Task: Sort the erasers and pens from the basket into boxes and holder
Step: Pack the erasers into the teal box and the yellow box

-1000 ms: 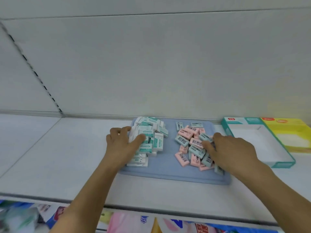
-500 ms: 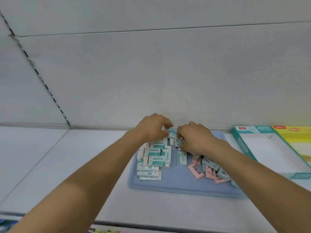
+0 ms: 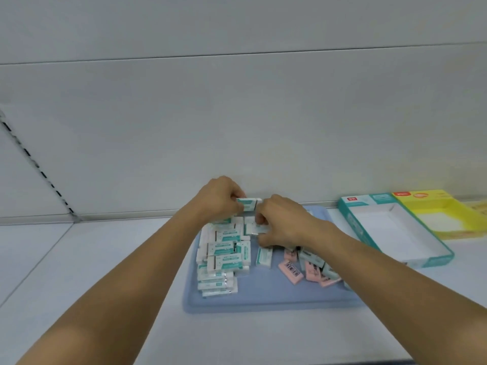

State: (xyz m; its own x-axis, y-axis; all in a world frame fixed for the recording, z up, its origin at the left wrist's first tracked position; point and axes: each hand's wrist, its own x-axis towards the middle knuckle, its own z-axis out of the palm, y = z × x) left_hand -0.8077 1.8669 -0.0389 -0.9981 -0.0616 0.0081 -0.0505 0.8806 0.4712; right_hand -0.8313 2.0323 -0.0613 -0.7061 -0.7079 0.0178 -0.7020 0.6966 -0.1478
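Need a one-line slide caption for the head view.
Left hand lifts a white-and-teal eraser while right hand picks another from the blue tray.

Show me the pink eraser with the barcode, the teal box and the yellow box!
pink eraser (image 3: 291, 269): head view, on its barcode label.
teal box (image 3: 356, 232): head view, on its left wall.
yellow box (image 3: 421, 195): head view, on its back flap.

Both bare forearms reach forward and converge, the hands nearly meeting at the far end. The left hand (image 3: 218, 200) is raised with fingers curled, pinching a small white-and-teal wrapped eraser (image 3: 247, 204) at its fingertips. The right hand (image 3: 283, 222) sits slightly lower, knuckles up, its fingers bent round another white eraser (image 3: 255, 229) beneath it.
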